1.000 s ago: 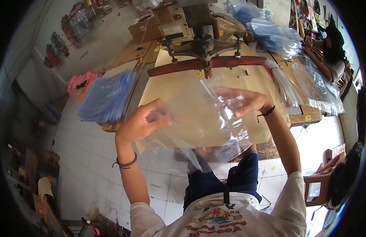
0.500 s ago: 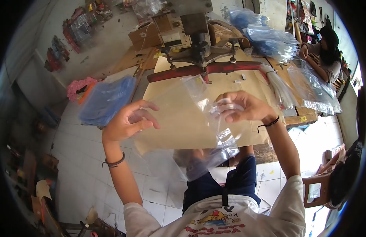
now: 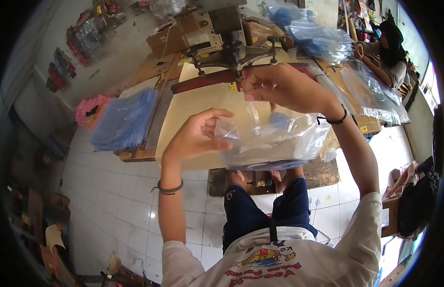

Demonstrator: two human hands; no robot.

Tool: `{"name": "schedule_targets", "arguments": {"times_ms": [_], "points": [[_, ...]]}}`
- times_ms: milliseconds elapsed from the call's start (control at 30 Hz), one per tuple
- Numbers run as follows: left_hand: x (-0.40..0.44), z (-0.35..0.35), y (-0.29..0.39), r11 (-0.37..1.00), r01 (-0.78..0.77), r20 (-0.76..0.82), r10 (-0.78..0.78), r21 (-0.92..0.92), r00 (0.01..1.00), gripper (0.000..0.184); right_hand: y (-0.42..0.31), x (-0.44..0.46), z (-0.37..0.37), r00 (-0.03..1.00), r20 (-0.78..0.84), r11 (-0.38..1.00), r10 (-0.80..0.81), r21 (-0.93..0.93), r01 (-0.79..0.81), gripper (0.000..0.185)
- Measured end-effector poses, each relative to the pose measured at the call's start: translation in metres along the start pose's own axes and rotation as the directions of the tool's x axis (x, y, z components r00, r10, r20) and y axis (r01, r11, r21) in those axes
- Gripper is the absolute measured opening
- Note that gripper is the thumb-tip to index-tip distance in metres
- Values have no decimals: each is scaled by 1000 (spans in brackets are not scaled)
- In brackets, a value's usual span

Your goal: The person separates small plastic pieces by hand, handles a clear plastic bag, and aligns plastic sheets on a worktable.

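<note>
A crumpled clear plastic bag (image 3: 279, 146) hangs over the front edge of the tan work surface (image 3: 188, 105). My left hand (image 3: 198, 136) is at the bag's left edge, thumb and index finger spread wide apart, the other fingers curled. Higher up, my right hand (image 3: 293, 88) is bent at the wrist with its fingertips pinched together in front of the red press bar (image 3: 202, 82). A narrow shiny strip of clear plastic (image 3: 254, 117) runs down from those fingertips towards the bag. Where strip and bag meet is hard to make out.
The press head (image 3: 236, 52) stands over the work surface. A stack of bluish plastic sheets (image 3: 123, 119) lies left; more plastic piles (image 3: 322, 43) are at the back right. A bundle of clear strips (image 3: 327, 88) lies right. Another person (image 3: 392, 52) sits at far right.
My right hand has risen towards the press bar and turned over. My left hand has shifted right and slightly down. The clear plastic has swung right and bunched up.
</note>
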State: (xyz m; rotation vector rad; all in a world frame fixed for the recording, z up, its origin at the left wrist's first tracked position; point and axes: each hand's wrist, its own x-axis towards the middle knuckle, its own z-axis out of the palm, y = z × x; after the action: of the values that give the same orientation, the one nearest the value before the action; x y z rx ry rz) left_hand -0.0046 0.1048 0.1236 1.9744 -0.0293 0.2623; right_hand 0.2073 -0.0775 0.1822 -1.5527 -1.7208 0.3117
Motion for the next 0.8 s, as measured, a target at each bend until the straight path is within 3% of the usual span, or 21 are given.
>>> {"name": "schedule_targets", "arguments": {"times_ms": [67, 100, 200, 233, 333, 367, 467, 567, 667, 700, 800], "points": [[12, 12, -15, 994, -37, -101, 26, -102, 995, 41, -12, 1, -9, 996, -27, 992, 86, -92, -89, 26], [15, 16, -22, 979, -48, -165, 14, -200, 986, 38, -6, 1, -11, 997, -78, 991, 4, -133, -14, 27], [23, 26, -29, 936, -119, -248, 35, -331, 968, 19, -10, -8, -22, 987, -156, 976, 32, -210, -65, 26], [24, 27, -29, 914, -116, -250, 16, -389, 968, 19, 2, -10, -29, 992, -123, 960, 7, -277, -41, 34], [27, 26, -37, 890, -116, -262, -4, -442, 965, 18, 38, -32, -37, 976, -182, 893, 119, -410, -185, 52], [28, 25, -43, 890, -118, -269, -6, -441, 963, 18, 50, -39, -41, 962, -87, 868, 258, -417, -270, 67], [28, 19, -61, 889, -124, -260, 5, -441, 965, 16, 106, -70, -29, 964, 29, 899, 266, -367, -237, 70], [32, 17, -72, 892, -79, -269, -49, -444, 962, 14, 139, -77, -20, 931, 69, 892, 359, -317, -321, 60], [35, 17, -75, 889, -5, -269, -133, -458, 954, 21, 141, -80, -14, 910, 84, 909, 406, -142, -393, 44], [36, 18, -72, 910, 44, -290, -176, -412, 941, 24, 135, -80, -9, 925, 21, 923, 380, -70, -378, 33], [40, 24, -68, 939, 140, -348, -252, -315, 903, 32, 141, -85, 3, 960, -154, 971, 234, 82, -223, 32]]}}
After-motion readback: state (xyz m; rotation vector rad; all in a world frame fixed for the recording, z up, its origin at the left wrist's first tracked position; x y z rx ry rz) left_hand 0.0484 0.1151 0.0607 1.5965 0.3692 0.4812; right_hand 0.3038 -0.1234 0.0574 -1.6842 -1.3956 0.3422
